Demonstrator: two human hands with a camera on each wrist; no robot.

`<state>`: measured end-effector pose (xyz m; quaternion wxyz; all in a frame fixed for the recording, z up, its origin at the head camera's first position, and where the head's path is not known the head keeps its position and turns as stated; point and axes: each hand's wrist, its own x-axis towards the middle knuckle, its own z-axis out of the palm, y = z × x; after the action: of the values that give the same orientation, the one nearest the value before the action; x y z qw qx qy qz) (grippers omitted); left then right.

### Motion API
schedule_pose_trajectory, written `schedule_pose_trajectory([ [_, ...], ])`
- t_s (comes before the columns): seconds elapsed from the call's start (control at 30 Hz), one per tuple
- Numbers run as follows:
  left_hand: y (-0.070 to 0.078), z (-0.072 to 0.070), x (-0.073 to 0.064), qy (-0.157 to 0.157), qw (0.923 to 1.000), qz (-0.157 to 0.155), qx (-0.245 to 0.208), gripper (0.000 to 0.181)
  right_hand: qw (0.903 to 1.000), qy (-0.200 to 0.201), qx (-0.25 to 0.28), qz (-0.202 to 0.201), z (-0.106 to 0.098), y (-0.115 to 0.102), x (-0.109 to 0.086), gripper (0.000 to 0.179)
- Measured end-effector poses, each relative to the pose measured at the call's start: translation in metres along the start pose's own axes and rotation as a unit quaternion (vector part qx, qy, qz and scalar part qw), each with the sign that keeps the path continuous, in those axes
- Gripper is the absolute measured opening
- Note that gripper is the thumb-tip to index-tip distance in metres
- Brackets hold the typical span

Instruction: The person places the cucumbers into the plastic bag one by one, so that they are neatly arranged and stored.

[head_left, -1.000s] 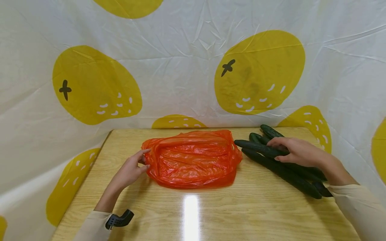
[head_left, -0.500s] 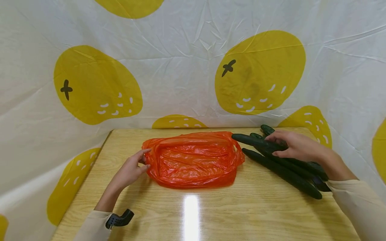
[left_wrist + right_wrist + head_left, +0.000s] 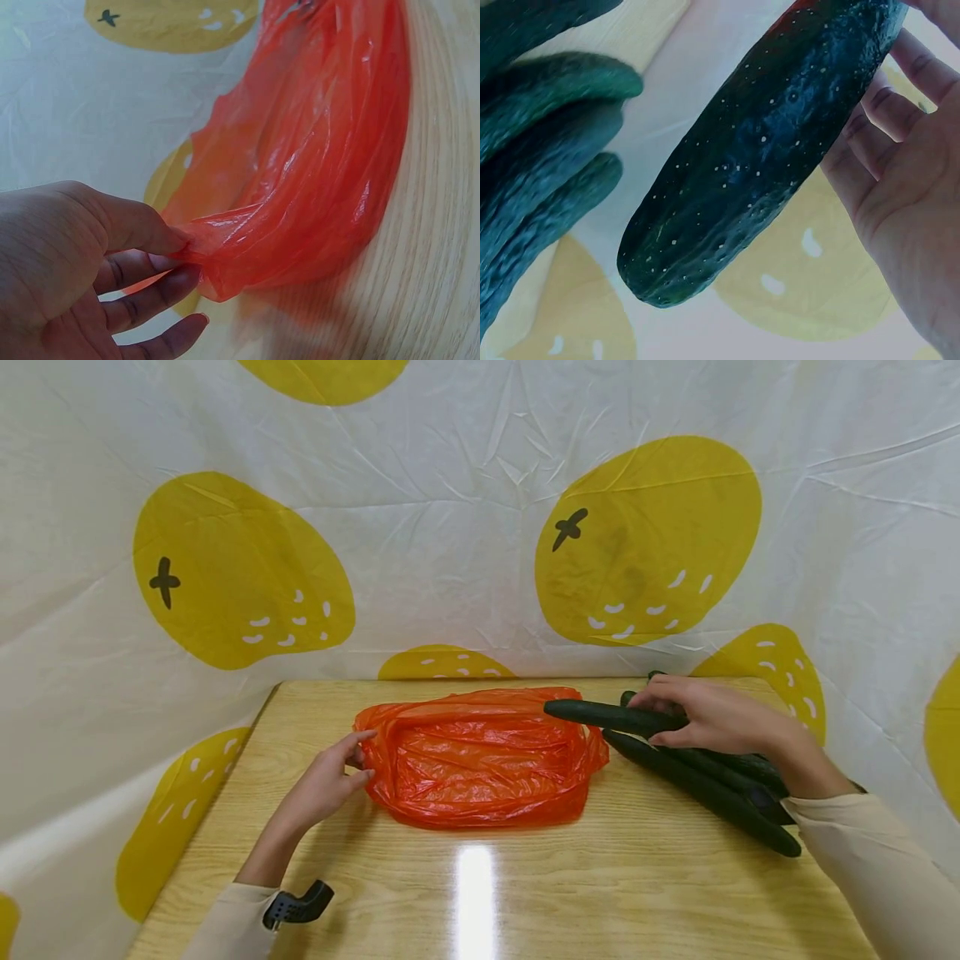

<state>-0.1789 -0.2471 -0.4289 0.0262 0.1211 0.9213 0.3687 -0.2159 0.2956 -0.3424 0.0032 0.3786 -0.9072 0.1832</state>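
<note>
An orange-red plastic bag (image 3: 480, 760) lies spread on the table with its mouth facing up. At its left end my left hand (image 3: 330, 781) pinches the rim; the left wrist view shows thumb and fingers on the gathered film (image 3: 225, 240). My right hand (image 3: 712, 714) grips a dark green cucumber (image 3: 600, 716), whose far tip overlaps the bag's right rim in the head view. Up close in the right wrist view, the held cucumber (image 3: 735, 165) has bumpy skin with pale dots. Below that hand, more cucumbers (image 3: 705, 789) lie in a pile.
Several cucumbers (image 3: 547, 142) lie side by side in the right wrist view. The wooden table (image 3: 390, 893) has a bright reflection at its front middle. A white cloth with yellow fruit prints (image 3: 450, 552) hangs behind and at both sides.
My right hand has lifted one cucumber off the pile and carried it left, so its tip now overlaps the bag's right end. My left hand has stayed at the bag's rim.
</note>
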Motion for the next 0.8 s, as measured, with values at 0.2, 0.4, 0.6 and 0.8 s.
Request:
schedule_pose_trajectory([
  [0.2, 0.0, 0.0, 0.0, 0.001, 1.0, 0.002, -0.002, 0.06, 0.9995, 0.0, 0.008, -0.032, 0.003, -0.008, 0.012, 0.037],
  [0.4, 0.0, -0.001, -0.002, -0.001, 1.0, -0.001, 0.002, 0.061, 0.9994, -0.015, 0.014, -0.027, 0.006, -0.018, 0.023, 0.037],
  [0.6, 0.001, -0.001, -0.002, 0.0, 1.0, -0.001, 0.005, 0.061, 0.9989, -0.02, 0.018, -0.038, 0.009, -0.027, 0.032, 0.04],
  [0.8, 0.0, -0.002, -0.003, -0.001, 1.0, -0.001, 0.003, 0.061, 0.9984, -0.024, 0.029, -0.043, 0.014, -0.031, 0.041, 0.043],
])
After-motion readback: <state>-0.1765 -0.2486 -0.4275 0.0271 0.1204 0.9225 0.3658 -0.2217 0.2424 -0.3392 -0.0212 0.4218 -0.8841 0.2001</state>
